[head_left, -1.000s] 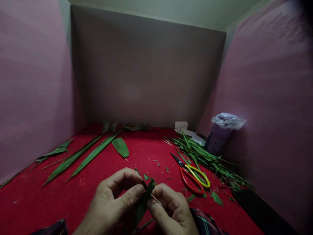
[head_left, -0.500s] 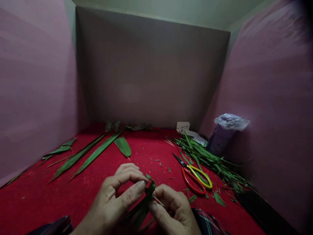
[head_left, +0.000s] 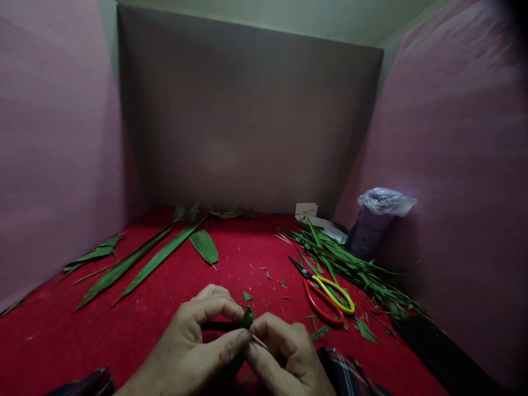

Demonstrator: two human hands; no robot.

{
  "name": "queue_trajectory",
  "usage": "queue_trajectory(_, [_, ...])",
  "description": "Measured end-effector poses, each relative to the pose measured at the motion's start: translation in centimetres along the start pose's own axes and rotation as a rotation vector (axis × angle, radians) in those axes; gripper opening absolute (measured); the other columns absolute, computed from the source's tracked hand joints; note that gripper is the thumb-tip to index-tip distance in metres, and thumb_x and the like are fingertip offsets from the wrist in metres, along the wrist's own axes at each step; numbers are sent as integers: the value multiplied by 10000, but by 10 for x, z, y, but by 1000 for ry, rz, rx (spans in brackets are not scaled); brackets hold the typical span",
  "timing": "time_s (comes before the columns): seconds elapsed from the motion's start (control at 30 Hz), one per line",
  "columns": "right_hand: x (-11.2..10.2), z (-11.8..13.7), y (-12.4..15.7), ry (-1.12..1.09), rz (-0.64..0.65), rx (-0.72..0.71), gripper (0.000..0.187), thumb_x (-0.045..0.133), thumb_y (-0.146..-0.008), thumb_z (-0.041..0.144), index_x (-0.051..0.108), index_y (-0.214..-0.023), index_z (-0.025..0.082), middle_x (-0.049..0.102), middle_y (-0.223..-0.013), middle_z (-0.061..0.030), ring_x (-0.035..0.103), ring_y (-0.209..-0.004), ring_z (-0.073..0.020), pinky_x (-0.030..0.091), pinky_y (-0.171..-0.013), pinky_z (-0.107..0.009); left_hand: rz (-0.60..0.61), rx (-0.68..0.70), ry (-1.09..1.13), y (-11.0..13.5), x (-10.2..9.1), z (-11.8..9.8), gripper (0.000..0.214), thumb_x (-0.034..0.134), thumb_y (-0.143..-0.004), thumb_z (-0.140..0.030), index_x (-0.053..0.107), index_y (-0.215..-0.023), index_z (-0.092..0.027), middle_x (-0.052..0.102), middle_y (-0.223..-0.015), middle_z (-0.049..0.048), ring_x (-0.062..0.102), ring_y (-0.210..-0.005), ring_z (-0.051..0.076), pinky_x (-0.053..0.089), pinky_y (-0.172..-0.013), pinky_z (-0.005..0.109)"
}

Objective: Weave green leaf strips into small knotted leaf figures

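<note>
In the head view, a folded green leaf [head_left: 247, 318] stands up between my two hands at the lower middle. My left hand [head_left: 193, 335] pinches its end between thumb and forefinger. Thumb and fingers of my right hand [head_left: 291, 352] are closed on a thin pale wooden stick, like a toothpick [head_left: 259, 342], at the leaf's right side. Whether the stick's point is in the leaf is hidden by the fingertips. Most of the leaf's lower part is dark behind my left thumb. A small leaf scrap [head_left: 247, 296] lies just beyond the fingers.
Scissors [head_left: 324, 291] with red and yellow handles lie on the red cloth [head_left: 144, 352]. A heap of leaf strips [head_left: 350, 258] spreads at right, near a purple bin [head_left: 369, 228] lined with plastic. Long leaves [head_left: 160, 261] and a cut leaf [head_left: 204, 246] lie left. Pink walls flank both sides.
My left thumb and forefinger have closed in on the leaf's end, which now shows less between the hands. My right hand keeps its pinch on the toothpick. The view has shifted slightly.
</note>
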State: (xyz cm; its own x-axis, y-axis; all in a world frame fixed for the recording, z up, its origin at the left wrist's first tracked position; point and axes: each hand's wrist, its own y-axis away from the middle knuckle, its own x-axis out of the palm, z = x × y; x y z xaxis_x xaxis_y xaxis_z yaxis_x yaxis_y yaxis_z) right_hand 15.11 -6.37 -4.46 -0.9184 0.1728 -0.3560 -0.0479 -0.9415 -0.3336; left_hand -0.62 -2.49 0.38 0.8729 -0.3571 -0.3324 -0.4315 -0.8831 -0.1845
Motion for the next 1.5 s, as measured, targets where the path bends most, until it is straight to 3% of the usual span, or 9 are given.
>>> queue_trajectory(0.13, [-1,1,1,39,12,-51,297,588,-808,448,651,-663,197,418,-447,49,392,-448,-102,280,-416,-192,10,16,5,2,-1,2,172,665,-752,-350,669,-671,-198,537,-726,6,524,-760,195,417,-723,313])
queue_trajectory(0.27, [1,2,-1,14,-53,-73,286,607,-791,456,629,-694,188,380,-441,58,368,-418,-95,222,-379,-199,-68,-43,76,3,-1,3,153,676,-751,-318,668,-661,-194,554,-772,7,534,-777,180,423,-722,285])
queue_trajectory(0.4, [2,5,-5,-66,-102,-72,374,467,-869,463,509,-627,182,298,-450,77,304,-396,-73,195,-398,-216,-101,-191,314,3,4,4,186,716,-708,-339,651,-655,-173,514,-707,-27,448,-556,95,360,-494,203])
queue_trajectory(0.5, [2,4,-5,-89,-138,-78,375,453,-878,454,484,-620,185,282,-457,82,279,-396,-69,185,-398,-221,-114,-235,380,3,10,3,217,744,-667,-330,640,-599,-152,479,-652,-43,402,-486,70,321,-438,191])
queue_trajectory(0.6, [2,1,-2,-57,-197,-101,345,483,-871,443,552,-652,185,377,-449,62,312,-395,-80,209,-376,-206,-158,-163,300,1,13,1,172,759,-634,-288,684,-575,-146,503,-647,-26,458,-552,100,373,-490,200])
queue_trajectory(0.7, [4,-3,0,-31,-227,-114,314,509,-860,443,609,-703,191,455,-460,42,346,-397,-90,245,-363,-187,-103,-136,224,1,12,2,123,725,-672,-269,717,-618,-159,528,-660,-12,474,-573,111,387,-505,206])
queue_trajectory(0.83, [6,-6,2,-10,-247,-124,289,528,-854,425,635,-728,189,444,-456,43,349,-393,-89,258,-357,-179,-42,-118,146,2,10,6,112,683,-718,-261,708,-650,-176,554,-684,-6,515,-631,135,423,-586,233])
queue_trajectory(1.1, [4,-2,1,31,-223,-109,277,550,-846,401,659,-708,186,455,-461,41,364,-386,-82,279,-370,-183,-58,-80,-45,5,10,10,132,636,-757,-265,699,-658,-205,568,-727,4,558,-735,175,437,-681,274])
queue_trajectory(1.5, [4,-5,2,22,-225,-77,294,553,-845,416,653,-704,178,484,-465,38,392,-385,-80,304,-357,-171,-40,-39,-162,4,12,1,175,572,-765,-256,694,-648,-207,558,-664,7,533,-701,186,398,-678,302])
